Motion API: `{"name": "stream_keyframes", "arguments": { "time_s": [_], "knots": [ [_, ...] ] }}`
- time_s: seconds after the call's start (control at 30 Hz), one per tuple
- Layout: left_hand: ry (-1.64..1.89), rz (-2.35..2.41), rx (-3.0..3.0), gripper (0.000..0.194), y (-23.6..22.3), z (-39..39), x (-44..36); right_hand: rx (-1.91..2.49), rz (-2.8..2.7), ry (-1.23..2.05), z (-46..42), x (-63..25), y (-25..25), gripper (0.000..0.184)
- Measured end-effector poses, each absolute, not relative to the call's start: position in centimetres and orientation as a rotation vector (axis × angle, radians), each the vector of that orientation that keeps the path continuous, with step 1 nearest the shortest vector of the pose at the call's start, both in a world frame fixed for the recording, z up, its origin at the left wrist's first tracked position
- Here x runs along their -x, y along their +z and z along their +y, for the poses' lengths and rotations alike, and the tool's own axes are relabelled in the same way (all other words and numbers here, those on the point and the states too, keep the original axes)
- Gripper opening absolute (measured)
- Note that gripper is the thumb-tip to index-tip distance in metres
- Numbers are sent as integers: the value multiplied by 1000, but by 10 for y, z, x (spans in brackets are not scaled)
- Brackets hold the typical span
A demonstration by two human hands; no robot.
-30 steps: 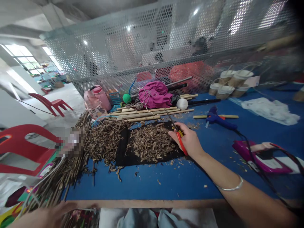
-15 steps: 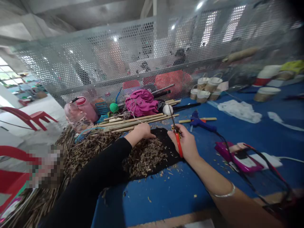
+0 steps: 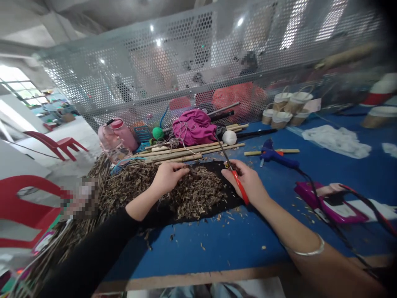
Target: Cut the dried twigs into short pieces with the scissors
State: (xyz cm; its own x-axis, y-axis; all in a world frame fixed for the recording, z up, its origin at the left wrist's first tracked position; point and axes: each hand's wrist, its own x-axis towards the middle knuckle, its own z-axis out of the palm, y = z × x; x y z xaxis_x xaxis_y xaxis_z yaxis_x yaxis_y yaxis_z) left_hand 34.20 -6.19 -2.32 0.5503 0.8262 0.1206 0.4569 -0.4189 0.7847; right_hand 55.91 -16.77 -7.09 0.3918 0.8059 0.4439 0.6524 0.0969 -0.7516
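In the head view my right hand [image 3: 248, 182] is wrapped round red-handled scissors [image 3: 238, 184], their dark blades pointing up and away. My left hand [image 3: 170, 177] is closed in a pinch over a pile of chopped brown dried plant bits [image 3: 201, 192]. What its fingertips hold, if anything, is too small to make out. The pile lies on a black cloth [image 3: 232, 192] on the blue table. A heap of long dried stalks [image 3: 102, 203] stretches to the left, beside my left sleeve.
Bamboo sticks [image 3: 173, 156], a magenta cloth bundle [image 3: 194, 129] and a white ball [image 3: 229, 137] lie behind the pile. To the right are a blue glue gun [image 3: 276, 155], a magenta device [image 3: 331, 205] and several small cups [image 3: 282, 119]. A perforated metal screen [image 3: 139, 74] stands behind.
My left hand has moved left and back from the right side of the pile, its fingers now pinched. My right hand still grips the scissors. The whole view has shifted slightly.
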Motion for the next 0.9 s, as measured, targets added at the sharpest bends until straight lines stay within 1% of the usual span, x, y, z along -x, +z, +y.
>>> {"name": "stream_keyframes", "arguments": {
  "time_s": [0.13, 0.3, 0.43, 0.6, 0.7, 0.8, 0.9],
  "knots": [
    [700, 1086, -1703, 27, -44, -74, -329, 1553, -1367, 276, -166, -548, -72, 38],
    [795, 995, -1387, 25, -65, -76, -326, 1648, -1498, 231, -170, -537, -70, 39],
    [800, 1063, -1482, 30, -71, -76, -323, 1698, -1545, 158, -172, -538, -68, 43],
    [855, 1209, -1679, 29, -70, -80, -322, 1708, -1577, 112, -172, -539, -72, 43],
    [841, 1255, -1743, 35, -70, -82, -321, 1731, -1593, 126, -172, -538, -73, 45],
    [881, 1267, -1794, 45, -70, -79, -318, 1736, -1640, 122, -171, -535, -66, 44],
    [939, 1234, -1923, 44, -69, -75, -316, 1703, -1682, 147, -167, -526, -50, 40]
  ]
}}
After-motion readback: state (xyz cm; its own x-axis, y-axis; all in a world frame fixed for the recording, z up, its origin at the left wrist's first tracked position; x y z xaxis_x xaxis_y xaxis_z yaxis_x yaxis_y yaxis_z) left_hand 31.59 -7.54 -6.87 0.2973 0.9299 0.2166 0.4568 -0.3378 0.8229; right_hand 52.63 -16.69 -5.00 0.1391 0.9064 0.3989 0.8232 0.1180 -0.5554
